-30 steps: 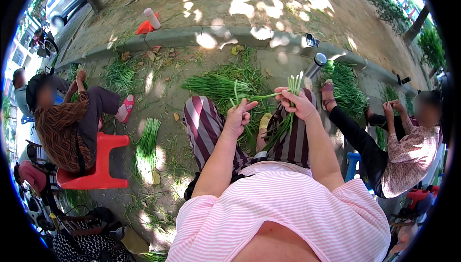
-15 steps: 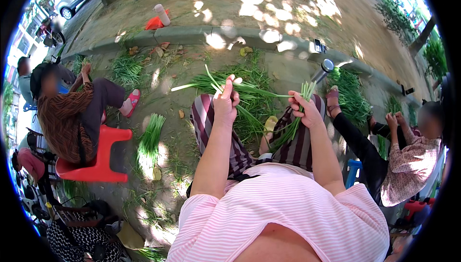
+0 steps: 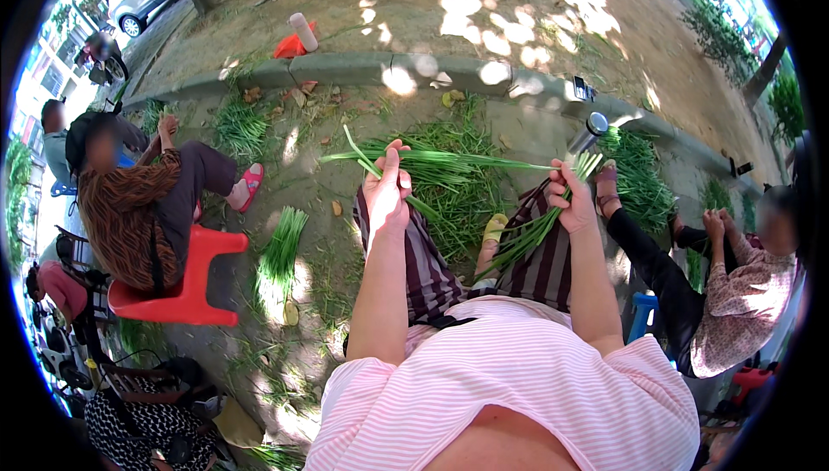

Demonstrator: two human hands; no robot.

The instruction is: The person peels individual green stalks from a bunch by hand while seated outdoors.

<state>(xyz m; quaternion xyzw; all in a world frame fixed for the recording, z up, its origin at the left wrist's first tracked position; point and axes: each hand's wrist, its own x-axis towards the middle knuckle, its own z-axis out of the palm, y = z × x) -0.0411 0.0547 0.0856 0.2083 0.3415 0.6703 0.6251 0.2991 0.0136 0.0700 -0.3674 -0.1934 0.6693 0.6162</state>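
Observation:
My left hand (image 3: pixel 386 195) is closed, with its thumb and fingers pinching a few long chive stalks (image 3: pixel 355 148). Farther right, my right hand (image 3: pixel 570 197) grips a bunch of green chives (image 3: pixel 534 236); their pale ends stick up past the fingers and the leaves hang down over my striped trousers. A thin stalk stretches across from the left hand's side to the right fingers. Beneath and beyond both hands a loose heap of chives (image 3: pixel 462 199) lies on the ground between my knees.
A neat chive bundle (image 3: pixel 281 251) lies to the left, near a person on a red plastic stool (image 3: pixel 207 277). At right are a metal flask (image 3: pixel 591 130), another chive pile (image 3: pixel 641 173) and a seated person. A stone kerb (image 3: pixel 354 69) runs across the far side.
The view has shifted slightly, so the surroundings sit farther right. My hands are a little farther apart, and the stalk between them is straighter. Both hands keep their chives.

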